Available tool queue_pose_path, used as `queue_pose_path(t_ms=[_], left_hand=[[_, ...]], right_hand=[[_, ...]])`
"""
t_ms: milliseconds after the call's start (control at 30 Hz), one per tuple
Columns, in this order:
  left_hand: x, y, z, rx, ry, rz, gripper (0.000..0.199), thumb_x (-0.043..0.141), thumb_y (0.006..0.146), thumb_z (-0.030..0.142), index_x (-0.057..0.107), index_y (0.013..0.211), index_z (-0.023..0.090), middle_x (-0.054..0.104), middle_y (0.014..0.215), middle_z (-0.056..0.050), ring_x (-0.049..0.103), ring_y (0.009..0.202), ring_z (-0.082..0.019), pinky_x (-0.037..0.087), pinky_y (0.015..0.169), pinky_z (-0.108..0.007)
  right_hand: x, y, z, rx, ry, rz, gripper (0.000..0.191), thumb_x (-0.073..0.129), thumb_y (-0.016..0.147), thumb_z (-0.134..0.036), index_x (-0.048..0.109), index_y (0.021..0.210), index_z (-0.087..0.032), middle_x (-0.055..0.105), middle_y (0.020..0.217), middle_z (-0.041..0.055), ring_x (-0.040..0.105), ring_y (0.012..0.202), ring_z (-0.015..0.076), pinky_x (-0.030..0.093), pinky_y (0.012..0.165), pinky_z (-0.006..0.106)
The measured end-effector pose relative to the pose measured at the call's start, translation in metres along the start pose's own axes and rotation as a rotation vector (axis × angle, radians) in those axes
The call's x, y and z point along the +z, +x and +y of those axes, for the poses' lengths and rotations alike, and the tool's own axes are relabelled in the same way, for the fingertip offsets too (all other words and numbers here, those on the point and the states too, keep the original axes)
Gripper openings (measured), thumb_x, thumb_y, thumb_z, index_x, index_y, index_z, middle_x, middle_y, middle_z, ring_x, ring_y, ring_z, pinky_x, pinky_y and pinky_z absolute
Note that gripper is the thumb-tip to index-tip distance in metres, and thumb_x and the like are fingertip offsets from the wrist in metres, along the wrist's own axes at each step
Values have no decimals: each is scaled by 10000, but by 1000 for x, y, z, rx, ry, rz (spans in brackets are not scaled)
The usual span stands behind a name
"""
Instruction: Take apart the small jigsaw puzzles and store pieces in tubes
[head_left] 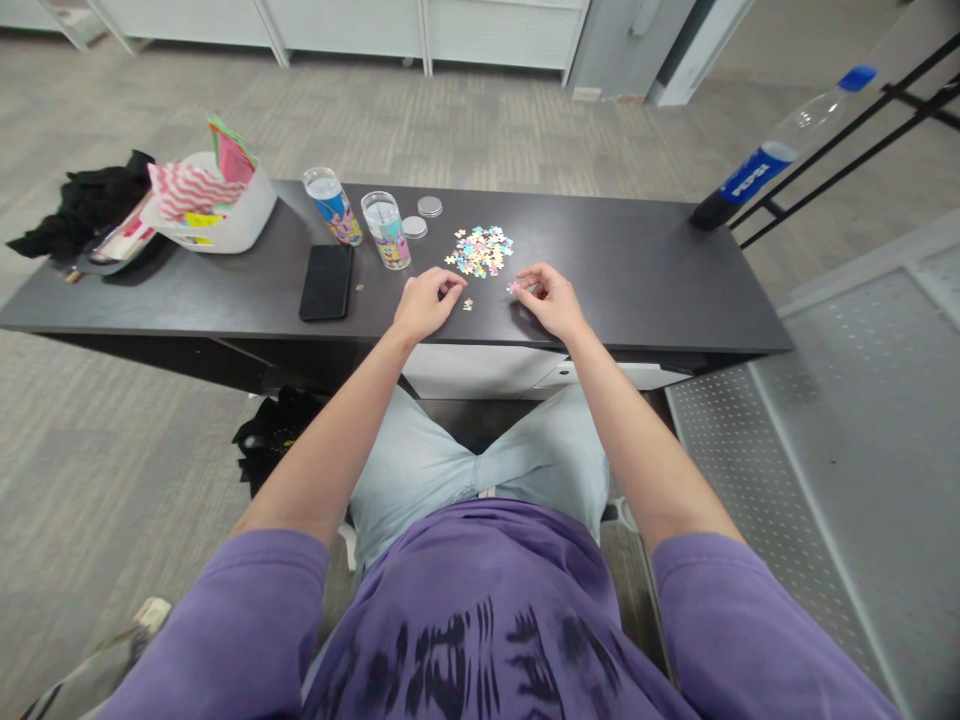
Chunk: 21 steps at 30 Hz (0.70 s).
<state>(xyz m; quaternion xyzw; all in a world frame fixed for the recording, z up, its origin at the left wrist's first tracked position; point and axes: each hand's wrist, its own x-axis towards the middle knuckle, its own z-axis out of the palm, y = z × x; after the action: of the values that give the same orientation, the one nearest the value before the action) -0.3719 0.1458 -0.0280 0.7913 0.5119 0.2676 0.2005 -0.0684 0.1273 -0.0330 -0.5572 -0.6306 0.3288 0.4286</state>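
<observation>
A loose pile of small coloured jigsaw puzzle pieces (480,251) lies in the middle of the dark tabletop. My right hand (550,298), to the right of the pile, pinches a pink jigsaw puzzle piece (514,287) between thumb and fingers. On the other side my left hand (430,302) rests low at the table, thumb and fingertips drawn together; whether anything is between them is too small to make out. Just right of its fingertips, a separate pale puzzle piece (468,304) lies on the table.
Two clear printed canisters (387,232) and two round metal lids (415,227) stand left of the pile, near a black phone (327,283). A white basket (225,228) with packets and black cloth (90,205) occupy the left end. A Pepsi bottle (750,178) stands at the right back edge.
</observation>
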Motion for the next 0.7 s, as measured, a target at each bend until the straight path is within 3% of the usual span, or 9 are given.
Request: queue_pose_path(t_ms=[267,433,700], left_hand=[[0,-2,5,-8,106,-28,198,1020,1217,347,868,1259,227,827,1358,-84,769,1318,-375,580,1352,-642],[0,-1,6,-18,116,-21,123,927,1288,309,865,1224,224,831,1347,-78,777,1312,-359,585,1351,-629],[1,1,5,-50,100,22,207,914,1320,378,846,1208,217,827,1271,-70,798,1255,-346,641,1293,-601]], right_hand=[[0,-1,4,10,8,-10,209,968,960,-445,862,1058,-295,905,1059,53,687,846,256,625,861,436],[0,0,6,15,19,-28,209,976,968,-458,878,1054,-295,911,1037,53,720,863,267,647,894,450],[0,-1,7,4,20,-46,167,904,1021,-438,872,1099,-294,940,1104,74,809,961,299,677,985,478]])
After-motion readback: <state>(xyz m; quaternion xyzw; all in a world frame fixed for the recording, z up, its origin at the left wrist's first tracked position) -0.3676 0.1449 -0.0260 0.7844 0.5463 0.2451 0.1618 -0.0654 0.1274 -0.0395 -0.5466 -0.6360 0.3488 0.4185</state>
